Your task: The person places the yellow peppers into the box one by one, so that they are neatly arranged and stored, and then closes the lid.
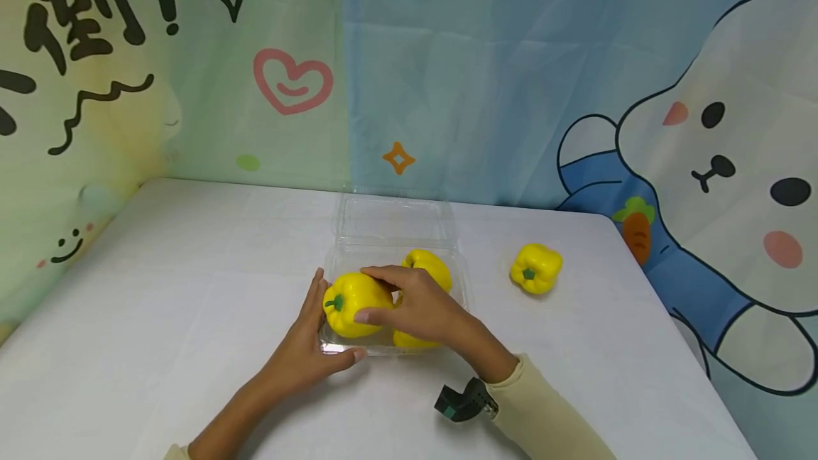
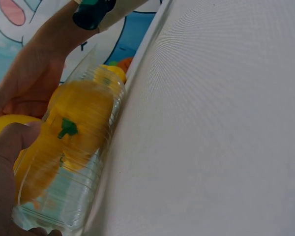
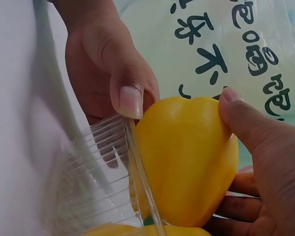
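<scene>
A yellow bell pepper (image 1: 358, 304) with a green stem is in my right hand (image 1: 424, 307), thumb on one side and fingers on the other. It sits at the left part of a clear plastic clamshell box (image 1: 396, 222) whose lid lies open toward the back. My left hand (image 1: 303, 353) holds the box's front left corner, its thumb over the rim in the right wrist view. Two more yellow peppers are in the box: one at the back (image 1: 432, 265), and one at the front (image 1: 414, 341), partly hidden by my right hand.
Another yellow bell pepper (image 1: 537, 268) lies on the white table (image 1: 160, 289), right of the box. A printed cloth backdrop (image 1: 447, 77) hangs behind the table. A dark device (image 1: 463, 402) is attached at my right wrist.
</scene>
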Available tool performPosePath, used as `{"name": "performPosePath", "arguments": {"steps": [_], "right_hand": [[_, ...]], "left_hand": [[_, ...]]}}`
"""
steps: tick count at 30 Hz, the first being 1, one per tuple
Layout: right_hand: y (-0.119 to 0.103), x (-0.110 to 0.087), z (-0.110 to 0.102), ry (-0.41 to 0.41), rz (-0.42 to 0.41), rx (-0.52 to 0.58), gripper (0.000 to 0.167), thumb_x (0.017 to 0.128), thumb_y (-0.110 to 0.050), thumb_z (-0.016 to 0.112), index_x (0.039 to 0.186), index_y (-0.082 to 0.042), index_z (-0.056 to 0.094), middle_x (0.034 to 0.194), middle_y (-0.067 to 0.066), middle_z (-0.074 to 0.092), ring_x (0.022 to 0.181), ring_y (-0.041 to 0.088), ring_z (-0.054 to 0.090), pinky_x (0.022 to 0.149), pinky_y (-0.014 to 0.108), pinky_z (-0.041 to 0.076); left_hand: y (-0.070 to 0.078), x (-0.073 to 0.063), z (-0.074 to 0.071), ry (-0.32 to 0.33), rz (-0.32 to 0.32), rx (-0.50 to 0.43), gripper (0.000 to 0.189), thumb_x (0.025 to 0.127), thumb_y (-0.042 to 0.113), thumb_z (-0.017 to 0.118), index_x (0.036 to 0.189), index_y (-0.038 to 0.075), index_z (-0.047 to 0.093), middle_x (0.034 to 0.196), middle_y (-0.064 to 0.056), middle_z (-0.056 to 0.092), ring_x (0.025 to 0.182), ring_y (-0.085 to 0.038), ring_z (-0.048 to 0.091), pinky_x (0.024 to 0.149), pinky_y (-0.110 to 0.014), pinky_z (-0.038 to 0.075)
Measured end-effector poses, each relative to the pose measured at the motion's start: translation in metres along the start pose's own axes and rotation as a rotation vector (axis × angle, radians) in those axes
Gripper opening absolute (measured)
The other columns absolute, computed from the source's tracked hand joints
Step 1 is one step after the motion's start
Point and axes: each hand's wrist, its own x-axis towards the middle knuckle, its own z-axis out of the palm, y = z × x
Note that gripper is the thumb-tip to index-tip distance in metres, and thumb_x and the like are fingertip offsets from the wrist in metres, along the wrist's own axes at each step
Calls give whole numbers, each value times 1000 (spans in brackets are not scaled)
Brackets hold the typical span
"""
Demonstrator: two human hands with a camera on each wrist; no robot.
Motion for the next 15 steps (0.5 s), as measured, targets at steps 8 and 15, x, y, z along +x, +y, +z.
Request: {"name": "performPosePath", "arguments": {"steps": [8,15], "right_hand": [[-6,-5,6,-30,50,-101,75,79,-60,71,138,-19,52,126,-9,55,100,7,53,88,27,47],[-5,-4,10,-19,50,-129,77,78,-64,69,138,-19,53,125,-7,54,103,7,52,89,27,47]], "left_hand": [[0,1,-1,3,-2,-14,123,74,46,82,157,10,-2,163,-5,-4,146,-27,15,112,-54,18],[0,0,-1,-2,1,-23,122,75,47,82,156,8,0,163,-4,-7,146,-28,14,112,-54,17]]}}
